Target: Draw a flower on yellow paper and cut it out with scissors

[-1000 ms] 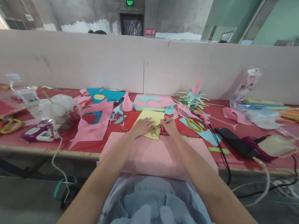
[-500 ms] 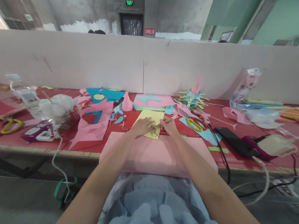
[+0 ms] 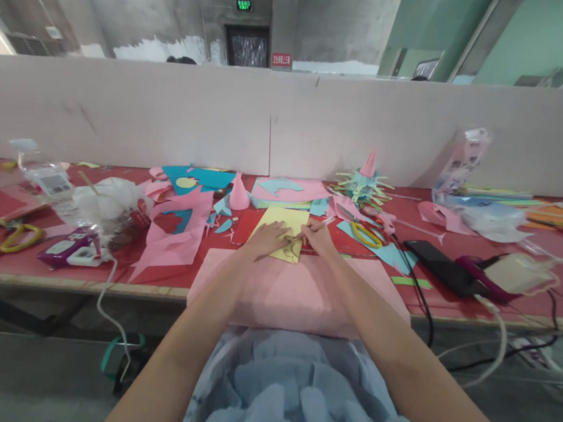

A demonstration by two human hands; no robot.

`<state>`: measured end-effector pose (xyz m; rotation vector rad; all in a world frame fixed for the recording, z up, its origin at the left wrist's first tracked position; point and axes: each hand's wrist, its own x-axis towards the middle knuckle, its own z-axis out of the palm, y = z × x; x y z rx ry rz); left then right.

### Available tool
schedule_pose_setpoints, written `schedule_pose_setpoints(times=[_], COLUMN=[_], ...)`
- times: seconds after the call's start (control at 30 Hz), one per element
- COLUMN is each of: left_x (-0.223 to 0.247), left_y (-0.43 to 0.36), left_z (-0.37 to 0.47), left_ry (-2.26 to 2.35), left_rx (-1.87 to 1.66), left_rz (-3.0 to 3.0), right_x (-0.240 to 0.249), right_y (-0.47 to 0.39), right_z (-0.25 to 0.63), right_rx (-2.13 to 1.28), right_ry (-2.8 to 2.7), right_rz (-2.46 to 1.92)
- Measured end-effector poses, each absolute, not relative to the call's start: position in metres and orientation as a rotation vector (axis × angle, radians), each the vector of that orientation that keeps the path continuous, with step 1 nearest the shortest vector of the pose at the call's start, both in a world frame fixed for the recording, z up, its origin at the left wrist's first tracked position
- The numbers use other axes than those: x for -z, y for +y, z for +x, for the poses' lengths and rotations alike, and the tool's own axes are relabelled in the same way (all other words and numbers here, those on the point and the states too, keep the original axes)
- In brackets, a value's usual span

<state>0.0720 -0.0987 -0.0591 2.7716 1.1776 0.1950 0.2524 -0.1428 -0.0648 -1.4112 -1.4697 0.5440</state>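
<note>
A yellow sheet of paper (image 3: 281, 216) with dark curved lines near its lower edge lies in front of me, over red and pink sheets. Flat on its left side rests my left hand (image 3: 269, 238), fingers stretched out across the paper. My right hand (image 3: 315, 235) is closed round a slim, pale pen (image 3: 329, 221) at the paper's right edge. Its tip is hidden by the fingers, close to the drawn lines. Below both wrists spreads a large pink sheet (image 3: 297, 293) that hangs over the table's front edge.
Left are cut pink paper (image 3: 192, 245), a pink cone (image 3: 240, 193), a purple device (image 3: 74, 247) and scissors (image 3: 22, 237). Right are yellow-handled scissors (image 3: 367, 235), a black phone (image 3: 441, 265) and cables. A spiky paper model (image 3: 363, 186) stands by the partition (image 3: 170, 119).
</note>
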Motion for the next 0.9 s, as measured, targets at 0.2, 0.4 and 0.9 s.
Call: schedule_pose_setpoints(times=[0.2,0.4,0.9], left_x=[0.056,0.054,0.052], left_y=[-0.102,-0.102,-0.106], left_z=[0.072,0.072,0.071], left_ry=[1.184,1.183,1.181], left_rx=[-0.215,-0.193,-0.205], left_rz=[2.763,2.747,2.739], right_x=[0.067,0.065,0.061], right_y=[-0.143,-0.142,-0.145], right_z=[0.249,0.249,0.241], right_rx=[-0.494,-0.510,-0.333], right_ry=[-1.466,-1.443,-1.387], right_rz=[-1.415,-1.425,-1.520])
